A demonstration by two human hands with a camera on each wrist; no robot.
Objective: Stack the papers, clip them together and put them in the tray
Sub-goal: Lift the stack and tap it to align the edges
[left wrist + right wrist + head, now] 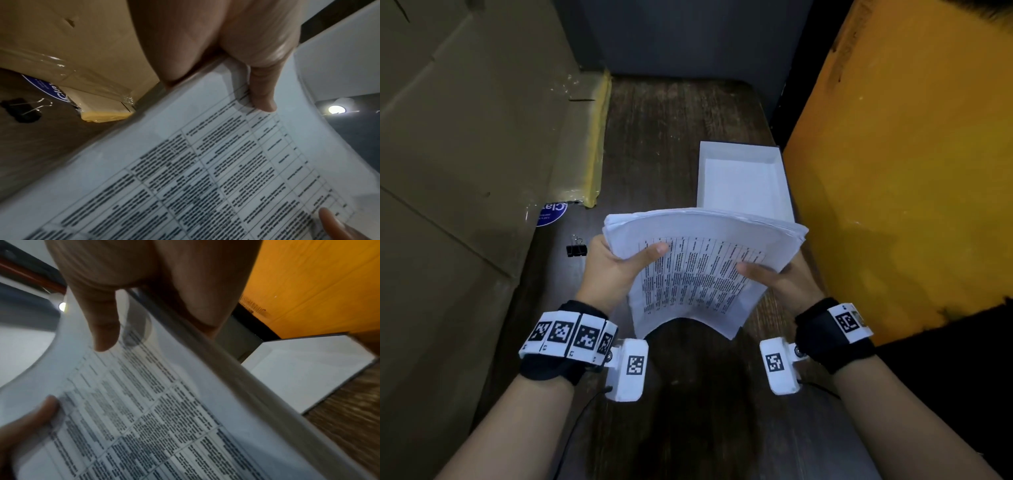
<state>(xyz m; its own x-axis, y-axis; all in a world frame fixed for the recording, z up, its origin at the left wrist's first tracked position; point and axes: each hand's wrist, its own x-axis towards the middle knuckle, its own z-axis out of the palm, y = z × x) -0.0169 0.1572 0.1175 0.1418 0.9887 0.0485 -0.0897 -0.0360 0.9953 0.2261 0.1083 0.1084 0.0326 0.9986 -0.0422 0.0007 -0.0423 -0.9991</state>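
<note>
A thick stack of printed papers (698,270) is held up off the dark wooden table, bowed downward in the middle. My left hand (619,265) grips its left edge, thumb on the top sheet, fingers hidden beneath. My right hand (774,277) grips the right edge the same way. In the left wrist view my left thumb (261,91) lies on the papers (205,170). In the right wrist view my right thumb (102,321) rests on the printed sheet (144,410). A black binder clip (577,250) lies on the table left of my left hand. An empty white tray (743,181) sits beyond the stack.
A large cardboard box (465,137) walls the left side, with a blue round sticker (551,214) at its base. An orange board (893,154) stands right of the tray. The dark wooden table (671,137) runs between them toward a grey wall.
</note>
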